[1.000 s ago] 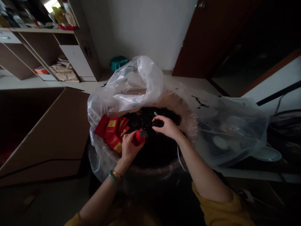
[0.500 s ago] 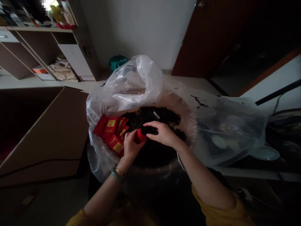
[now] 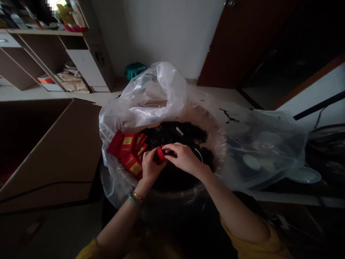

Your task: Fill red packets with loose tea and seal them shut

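My left hand (image 3: 151, 166) is closed around a small red packet (image 3: 161, 154), holding it with its mouth toward the right. At that mouth are the bent fingertips of my right hand (image 3: 183, 156), pinching a little of the dark loose tea leaves. Under both hands spreads a heap of dark tea leaves (image 3: 172, 178) in a wide round container lined with clear plastic (image 3: 164, 112). Several red packets with gold labels (image 3: 128, 142) lie piled at the heap's left side. A small white strip (image 3: 179, 131) rests on the leaves beyond my right hand.
An open cardboard box (image 3: 54, 144) stands to the left. The plastic spreads rightward over a clear lid or dish (image 3: 304, 175). Dark crumbs (image 3: 228, 116) lie on the floor behind. A shelf unit (image 3: 88, 70), a green bag (image 3: 134, 71) and a brown door (image 3: 229, 46) are farther back.
My right hand has shifted slightly and its fingertips are now at the packet's mouth. Much of the dark clump of leaves in its fingers no longer shows. The left hand stays put.
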The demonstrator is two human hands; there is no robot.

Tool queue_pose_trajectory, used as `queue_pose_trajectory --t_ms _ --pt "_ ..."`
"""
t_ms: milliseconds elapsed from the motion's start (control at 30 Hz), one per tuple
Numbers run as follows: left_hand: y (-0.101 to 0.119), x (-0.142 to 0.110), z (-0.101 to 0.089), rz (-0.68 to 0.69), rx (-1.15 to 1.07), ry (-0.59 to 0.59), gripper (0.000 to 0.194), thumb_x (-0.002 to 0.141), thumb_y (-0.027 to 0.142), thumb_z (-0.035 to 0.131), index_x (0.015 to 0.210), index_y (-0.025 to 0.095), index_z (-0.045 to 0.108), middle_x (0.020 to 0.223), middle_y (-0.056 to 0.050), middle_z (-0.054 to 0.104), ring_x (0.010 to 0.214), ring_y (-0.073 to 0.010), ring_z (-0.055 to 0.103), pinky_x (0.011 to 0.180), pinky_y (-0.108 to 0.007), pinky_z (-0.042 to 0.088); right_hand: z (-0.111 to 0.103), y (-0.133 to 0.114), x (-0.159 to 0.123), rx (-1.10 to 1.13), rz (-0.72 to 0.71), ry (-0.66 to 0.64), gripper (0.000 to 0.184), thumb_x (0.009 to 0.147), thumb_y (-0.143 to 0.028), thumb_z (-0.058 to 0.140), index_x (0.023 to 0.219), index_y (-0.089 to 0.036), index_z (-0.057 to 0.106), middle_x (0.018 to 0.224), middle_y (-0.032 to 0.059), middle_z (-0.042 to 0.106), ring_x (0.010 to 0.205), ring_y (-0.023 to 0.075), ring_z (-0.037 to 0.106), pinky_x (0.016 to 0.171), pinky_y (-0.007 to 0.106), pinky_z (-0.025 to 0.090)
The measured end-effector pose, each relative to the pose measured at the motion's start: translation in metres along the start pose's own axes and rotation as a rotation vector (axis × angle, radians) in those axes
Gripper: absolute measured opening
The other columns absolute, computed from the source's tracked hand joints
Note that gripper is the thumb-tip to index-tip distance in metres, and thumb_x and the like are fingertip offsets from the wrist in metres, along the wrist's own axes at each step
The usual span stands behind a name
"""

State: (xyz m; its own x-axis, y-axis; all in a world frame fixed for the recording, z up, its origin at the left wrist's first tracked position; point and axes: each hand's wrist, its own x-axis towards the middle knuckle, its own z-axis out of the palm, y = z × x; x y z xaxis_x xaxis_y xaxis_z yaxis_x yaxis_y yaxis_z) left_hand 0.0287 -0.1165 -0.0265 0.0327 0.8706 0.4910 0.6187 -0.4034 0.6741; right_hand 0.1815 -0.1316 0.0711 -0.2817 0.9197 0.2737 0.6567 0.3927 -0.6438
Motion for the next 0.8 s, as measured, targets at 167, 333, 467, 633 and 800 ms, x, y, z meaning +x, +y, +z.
queue_pose_trajectory --t_ms 167,333,467,633,800 --pt "0.001 -0.001 0.000 -0.032 -0.013 0.017 0.054 0.057 0.025 0.078 0.108 0.019 0.060 0.093 -0.007 0.066 0.087 -0.0245 0.060 0.075 -0.037 0.052 -0.008 -0.004 -0.003 -0.038 0.037 0.025 0.029 0.081 -0.013 0.062 0.108 -0.022 0.065 0.096 0.0055 0.069 0.092 0.0184 0.062 0.085 0.034 0.050" --pt "0.004 -0.004 -0.004 -0.037 -0.039 -0.016 0.052 0.061 0.017 0.074 0.111 0.019 0.059 0.094 -0.006 0.064 0.086 -0.0225 0.059 0.075 -0.035 0.051 -0.002 -0.010 -0.006 -0.219 0.060 -0.324 0.017 0.080 -0.028 0.068 0.094 -0.018 0.068 0.090 0.0079 0.070 0.081 0.0211 0.064 0.072 0.031 0.049" --pt "0.007 -0.005 -0.005 -0.016 -0.033 -0.052 0.053 0.061 0.015 0.072 0.111 0.020 0.058 0.096 -0.006 0.064 0.087 -0.0223 0.058 0.075 -0.035 0.051 0.000 -0.012 -0.004 -0.234 0.088 -0.317 0.010 0.086 -0.025 0.062 0.090 -0.018 0.068 0.090 0.0075 0.070 0.082 0.0201 0.065 0.072 0.029 0.047" --pt "0.006 -0.003 -0.003 0.003 -0.003 -0.001 0.056 0.059 0.023 0.076 0.111 0.018 0.055 0.101 -0.008 0.064 0.093 -0.0259 0.057 0.084 -0.041 0.048 -0.004 -0.006 -0.003 -0.179 0.045 -0.178 0.012 0.081 -0.018 0.067 0.093 -0.019 0.068 0.093 0.0045 0.069 0.087 0.0183 0.063 0.079 0.030 0.047" --pt "0.007 -0.004 -0.003 0.058 -0.012 -0.003 0.052 0.061 0.021 0.074 0.110 0.019 0.055 0.105 -0.009 0.062 0.098 -0.0264 0.057 0.091 -0.043 0.046 0.007 -0.002 -0.004 -0.277 -0.053 -0.242 0.013 0.084 -0.018 0.062 0.072 -0.017 0.067 0.079 0.0059 0.067 0.081 0.0191 0.058 0.076 0.031 0.048"
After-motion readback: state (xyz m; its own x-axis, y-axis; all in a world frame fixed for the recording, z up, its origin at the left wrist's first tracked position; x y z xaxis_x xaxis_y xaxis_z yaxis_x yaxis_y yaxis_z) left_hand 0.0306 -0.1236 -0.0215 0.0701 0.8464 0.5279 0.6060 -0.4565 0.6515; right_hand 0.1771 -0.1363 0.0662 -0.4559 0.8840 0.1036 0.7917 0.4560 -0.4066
